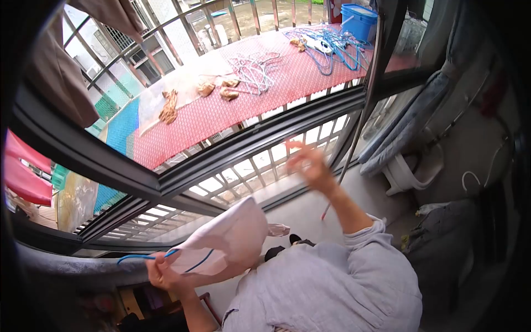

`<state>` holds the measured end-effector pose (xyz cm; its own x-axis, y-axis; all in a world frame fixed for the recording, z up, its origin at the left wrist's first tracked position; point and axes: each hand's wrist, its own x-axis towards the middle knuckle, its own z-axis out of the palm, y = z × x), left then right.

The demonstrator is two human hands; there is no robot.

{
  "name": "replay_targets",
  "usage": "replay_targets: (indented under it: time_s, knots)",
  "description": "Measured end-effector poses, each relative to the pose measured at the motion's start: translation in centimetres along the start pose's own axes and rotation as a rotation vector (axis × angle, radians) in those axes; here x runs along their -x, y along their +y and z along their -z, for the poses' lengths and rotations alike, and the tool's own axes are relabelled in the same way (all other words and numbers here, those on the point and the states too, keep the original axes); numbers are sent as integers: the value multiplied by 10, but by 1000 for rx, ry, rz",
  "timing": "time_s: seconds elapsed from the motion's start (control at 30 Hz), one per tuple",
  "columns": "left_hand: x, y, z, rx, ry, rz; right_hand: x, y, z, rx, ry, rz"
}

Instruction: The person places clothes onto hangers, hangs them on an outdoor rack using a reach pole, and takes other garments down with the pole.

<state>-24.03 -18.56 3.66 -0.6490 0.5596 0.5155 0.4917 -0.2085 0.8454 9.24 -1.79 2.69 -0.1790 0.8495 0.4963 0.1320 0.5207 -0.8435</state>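
Note:
A pale pinkish garment (235, 235) hangs on a blue hanger (135, 257), whose hook end sticks out to the left. My left hand (164, 272) is closed round the hanger and the edge of the cloth at the lower left. Raised in front of the window rail, my right hand (311, 166) has its fingers apart, slightly blurred, and nothing shows in it. It is away from the garment. A thin metal pole (362, 119) runs down just to the right of that hand.
Beyond the dark window frame (221, 160), a red mat (204, 119) holds brown bundles, white hangers (257, 72) and blue hangers (329, 52). A blue bucket (358, 23) stands behind them. Grey cloth (406, 119) and a white plastic basin-like thing (412, 171) are at right.

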Motion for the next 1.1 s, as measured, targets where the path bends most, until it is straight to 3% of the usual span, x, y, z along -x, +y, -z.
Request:
replay_targets:
  time_s: [0.07, 0.1, 0.2, 0.27, 0.37, 0.43, 0.5, 0.57, 0.67, 0.77, 0.8, 0.93, 1.1]
  knots:
    - [-6, -1, -14, 141, 232, 10, -24, 57, 70, -65, 593, -47]
    - [-9, 0, -12, 87, 218, 2, -33, 92, 104, 219, 905, -103]
    - [-24, 9, -9, 17, 119, -195, -24, 199, 184, 914, 1066, -269]
    - [-29, 27, -22, 33, 182, -172, -22, 231, 210, 451, 708, -530]
    - [-37, 57, -51, 184, 280, -111, -16, 289, 203, 547, 841, -502]
    - [-40, 53, -61, 233, 240, -145, -12, 240, 168, 417, 795, -408]
    - [-41, 50, -71, 302, 143, -203, 5, 195, 121, -62, 612, -419]
    - [-43, 60, -84, 266, -34, -307, 28, 178, 74, -281, 271, -380]
    - [-47, 90, -107, 315, -73, -262, 54, 124, 3, -119, -22, -490]
    - [-52, 104, -104, 323, -131, -242, 69, 98, -44, -246, -209, -511]
    - [-55, 110, -99, 295, -151, -241, 71, 89, -59, -267, -229, -419]
    - [-63, 113, -76, 306, -139, -211, 96, 112, -93, -329, -397, -492]
    - [-69, 102, -46, 290, -19, -289, 92, 71, -135, -364, -513, -480]
